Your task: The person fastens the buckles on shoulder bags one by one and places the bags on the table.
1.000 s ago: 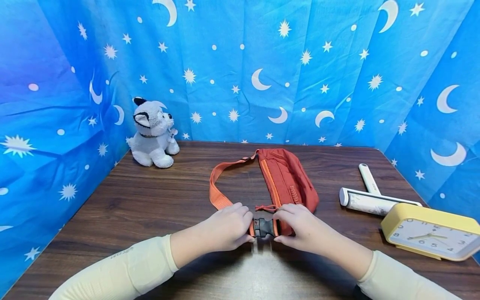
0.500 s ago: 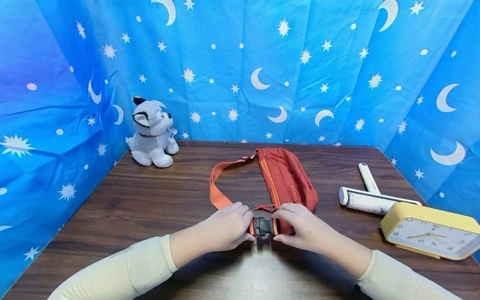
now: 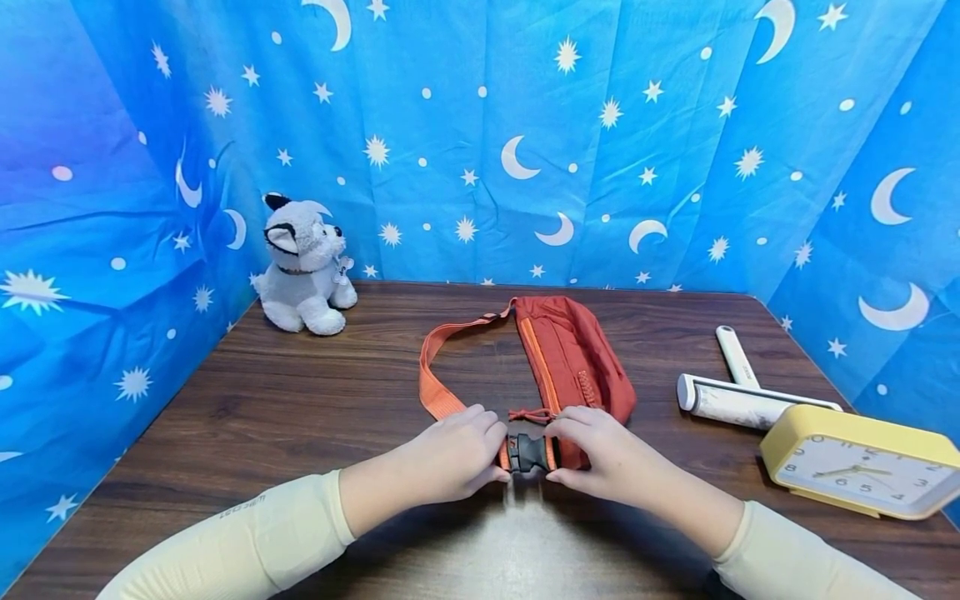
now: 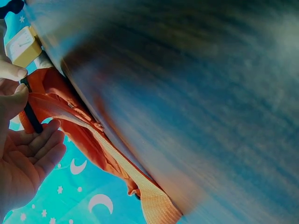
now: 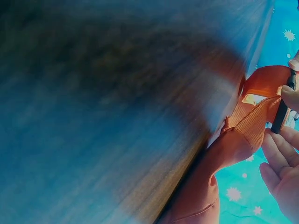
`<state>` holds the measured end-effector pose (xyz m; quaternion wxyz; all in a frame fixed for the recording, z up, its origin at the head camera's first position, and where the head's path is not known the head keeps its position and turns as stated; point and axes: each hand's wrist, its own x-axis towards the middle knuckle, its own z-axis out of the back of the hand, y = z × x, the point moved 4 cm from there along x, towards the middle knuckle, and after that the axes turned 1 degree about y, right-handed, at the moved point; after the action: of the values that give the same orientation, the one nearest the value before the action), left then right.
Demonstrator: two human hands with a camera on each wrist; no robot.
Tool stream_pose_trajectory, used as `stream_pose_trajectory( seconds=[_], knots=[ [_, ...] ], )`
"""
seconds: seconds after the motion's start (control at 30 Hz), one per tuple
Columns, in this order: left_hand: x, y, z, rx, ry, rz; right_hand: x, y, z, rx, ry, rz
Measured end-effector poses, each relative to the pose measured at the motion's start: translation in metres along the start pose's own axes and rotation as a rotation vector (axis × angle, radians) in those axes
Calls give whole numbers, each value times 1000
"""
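A red waist bag (image 3: 573, 354) lies on the table, its orange strap (image 3: 438, 392) looping out to the left. At the near end, a black side-release buckle (image 3: 527, 452) joins the strap to the bag, and its two halves look fitted together. My left hand (image 3: 461, 454) pinches the left end of the buckle between thumb and fingers. From the other side, my right hand (image 3: 600, 454) pinches the right end. In the left wrist view the strap (image 4: 112, 151) runs back from the black buckle (image 4: 32, 112); the right wrist view shows fingers on the buckle (image 5: 283, 109).
At the back left sits a grey-and-white plush dog (image 3: 303, 267). A white T-shaped roller tool (image 3: 738, 400) and a yellow alarm clock (image 3: 862, 467) stand to the right, close to my right forearm. A blue star-patterned cloth (image 3: 480, 125) hangs around the dark wooden table (image 3: 300, 400).
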<state>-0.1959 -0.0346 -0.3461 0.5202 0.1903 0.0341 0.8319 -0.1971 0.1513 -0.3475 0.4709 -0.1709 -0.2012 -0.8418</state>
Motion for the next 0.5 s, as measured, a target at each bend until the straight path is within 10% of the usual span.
stream_pose_trajectory(
  seconds=[0.5],
  knots=[
    [-1,0,0,-33,3,23,1,2,1,8,34,-49]
  ],
)
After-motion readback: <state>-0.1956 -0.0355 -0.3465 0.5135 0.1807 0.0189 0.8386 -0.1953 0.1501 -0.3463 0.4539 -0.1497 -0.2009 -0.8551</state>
